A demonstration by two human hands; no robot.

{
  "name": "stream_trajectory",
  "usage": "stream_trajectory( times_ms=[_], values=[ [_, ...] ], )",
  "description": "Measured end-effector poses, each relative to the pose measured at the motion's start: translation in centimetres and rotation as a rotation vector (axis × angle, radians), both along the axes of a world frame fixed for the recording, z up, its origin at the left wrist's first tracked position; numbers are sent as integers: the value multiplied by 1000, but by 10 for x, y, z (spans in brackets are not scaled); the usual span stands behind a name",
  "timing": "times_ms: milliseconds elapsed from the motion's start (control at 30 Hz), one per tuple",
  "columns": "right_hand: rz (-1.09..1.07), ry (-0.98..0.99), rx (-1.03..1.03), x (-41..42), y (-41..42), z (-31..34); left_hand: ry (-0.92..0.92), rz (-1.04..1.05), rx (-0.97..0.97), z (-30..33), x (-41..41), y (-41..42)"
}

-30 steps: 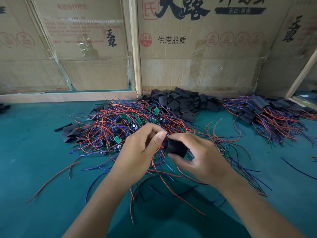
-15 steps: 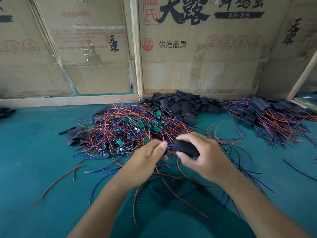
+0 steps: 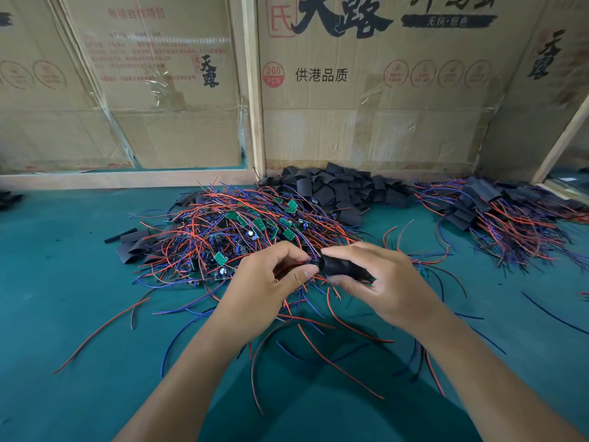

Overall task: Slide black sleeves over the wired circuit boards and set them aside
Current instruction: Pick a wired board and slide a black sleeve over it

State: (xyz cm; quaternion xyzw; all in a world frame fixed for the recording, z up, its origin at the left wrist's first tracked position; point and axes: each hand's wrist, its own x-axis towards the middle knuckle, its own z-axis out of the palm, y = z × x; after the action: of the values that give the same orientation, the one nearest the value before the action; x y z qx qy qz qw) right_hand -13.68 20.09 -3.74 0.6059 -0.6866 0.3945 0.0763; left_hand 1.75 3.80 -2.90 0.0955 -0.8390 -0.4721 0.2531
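Note:
My right hand [image 3: 379, 282] grips a black sleeve [image 3: 342, 267] between thumb and fingers, its open end pointing left. My left hand [image 3: 271, 282] pinches red and blue wires at that open end; the circuit board on them is mostly hidden behind my fingers. Both hands hover just in front of a big tangle of wired circuit boards [image 3: 236, 231] with small green boards showing. Behind it lies a heap of loose black sleeves [image 3: 334, 189]. At the right sits a pile of sleeved boards [image 3: 497, 212] with wires trailing.
The work surface is a teal mat [image 3: 63, 314]. Cardboard boxes [image 3: 366, 90] and a wooden frame [image 3: 127, 178] wall off the back. A few flat black sleeves [image 3: 134, 245] lie left of the tangle. Loose red and blue wires [image 3: 318, 342] trail toward me under my hands.
My hands separated briefly, then closed together again; the left fingers now meet the sleeve's open end with wires pinched. The sleeve has tilted more level in my right hand.

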Motion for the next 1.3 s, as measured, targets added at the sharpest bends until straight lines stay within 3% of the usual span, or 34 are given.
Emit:
stream_trajectory(
  times_ms=[567,733,967,1300],
  values=[
    [14,-25,-15,5,-2,-1,86,10,-12,1,1,4],
    [11,-26,-5,4,-2,-1,80,-19,195,2,0,2],
    [38,-5,6,6,0,3,28,-120,344,3,2,-4],
    [79,35,48,10,-3,1,-77,-147,388,4,4,-6]
  ],
)
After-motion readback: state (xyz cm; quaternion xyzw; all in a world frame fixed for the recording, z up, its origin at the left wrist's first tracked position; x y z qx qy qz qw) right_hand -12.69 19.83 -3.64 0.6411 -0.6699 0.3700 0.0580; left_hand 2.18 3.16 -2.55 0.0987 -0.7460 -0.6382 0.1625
